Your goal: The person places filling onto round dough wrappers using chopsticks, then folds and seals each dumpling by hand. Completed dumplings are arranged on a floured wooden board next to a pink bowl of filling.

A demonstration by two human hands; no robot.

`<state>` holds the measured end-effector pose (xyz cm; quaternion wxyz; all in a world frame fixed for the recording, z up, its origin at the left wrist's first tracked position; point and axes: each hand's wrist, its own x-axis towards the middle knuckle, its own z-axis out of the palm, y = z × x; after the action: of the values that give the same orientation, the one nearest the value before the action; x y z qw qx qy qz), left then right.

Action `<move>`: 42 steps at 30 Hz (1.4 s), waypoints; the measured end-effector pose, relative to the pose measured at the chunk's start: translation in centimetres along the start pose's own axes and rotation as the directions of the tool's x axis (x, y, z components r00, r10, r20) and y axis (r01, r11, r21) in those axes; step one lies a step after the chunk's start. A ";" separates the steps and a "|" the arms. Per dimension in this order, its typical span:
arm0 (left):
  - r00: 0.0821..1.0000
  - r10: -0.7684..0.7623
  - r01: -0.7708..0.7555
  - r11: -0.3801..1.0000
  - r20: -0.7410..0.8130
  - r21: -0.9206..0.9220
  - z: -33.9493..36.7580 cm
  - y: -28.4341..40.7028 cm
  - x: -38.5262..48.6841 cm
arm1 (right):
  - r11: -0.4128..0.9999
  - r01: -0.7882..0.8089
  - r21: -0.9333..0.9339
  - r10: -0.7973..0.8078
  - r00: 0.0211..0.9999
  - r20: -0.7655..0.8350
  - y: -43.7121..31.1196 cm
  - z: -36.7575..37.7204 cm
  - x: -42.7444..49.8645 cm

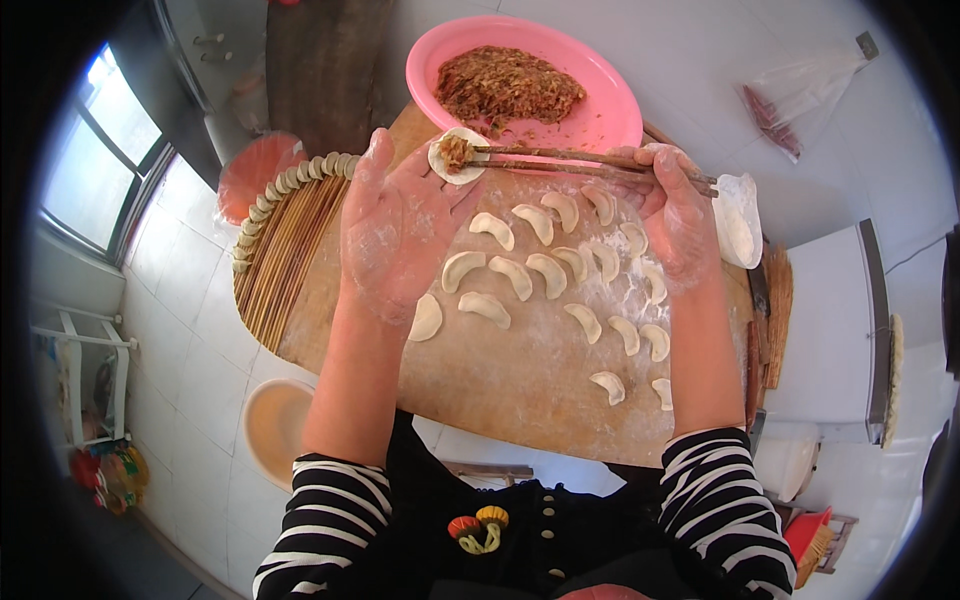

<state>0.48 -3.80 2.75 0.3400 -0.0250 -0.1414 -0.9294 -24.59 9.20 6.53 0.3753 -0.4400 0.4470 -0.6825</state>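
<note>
Palm up, my left hand carries a round dumpling wrapper across its fingertips. A lump of chopped filling sits on the wrapper, touched by the tips of a pair of wooden chopsticks. My right hand grips these chopsticks near their other end. Behind both hands, a pink plastic basin holds a mound of the same filling. Crescent-shaped dumplings lie spread over the floured wooden board. One flat wrapper rests beside my left wrist.
A curved row of folded pieces edges a mat of thin stalks at the left. A white bag of flour stands at the board's right edge. Below left is a pale orange basin; a white cabinet stands at right.
</note>
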 end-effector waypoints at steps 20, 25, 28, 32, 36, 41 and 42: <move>0.992 0.076 -0.065 0.992 -0.098 0.109 -0.7 -1.0 0.3 | 0.987 0.115 -0.112 -0.117 0.993 -0.012 -1.4 0.3 -1.7; 0.990 0.081 -0.059 0.980 -0.113 0.190 -0.6 -1.2 0.3 | 0.976 0.168 -0.137 -0.173 0.984 -0.029 -1.0 0.8 -1.8; 0.989 0.092 -0.065 0.975 -0.117 0.211 -0.4 -1.4 0.3 | 0.971 0.193 -0.142 -0.201 0.979 -0.042 -0.8 1.0 -1.8; 0.993 0.076 -0.055 0.976 -0.095 0.213 -0.6 -1.5 0.4 | 0.975 0.187 -0.123 -0.197 0.978 -0.072 -0.6 0.9 -1.9; 0.993 0.060 -0.039 0.978 -0.099 0.203 -0.6 -1.4 0.3 | 0.984 0.174 -0.032 -0.177 0.968 -0.175 -0.2 0.6 -1.7; 0.993 0.049 -0.027 0.980 -0.107 0.197 -0.9 -1.3 0.1 | 0.979 0.197 0.052 -0.177 0.948 -0.263 -0.7 0.5 -0.5; 0.993 0.043 -0.022 0.982 -0.106 0.188 -0.8 -1.3 0.2 | 0.975 0.221 0.018 -0.206 0.934 -0.291 -0.7 0.3 0.1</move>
<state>-0.41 -3.21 1.72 0.3632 0.0559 -0.2087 -0.9063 -24.38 9.28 7.31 0.2413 -0.3725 0.4288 -0.7868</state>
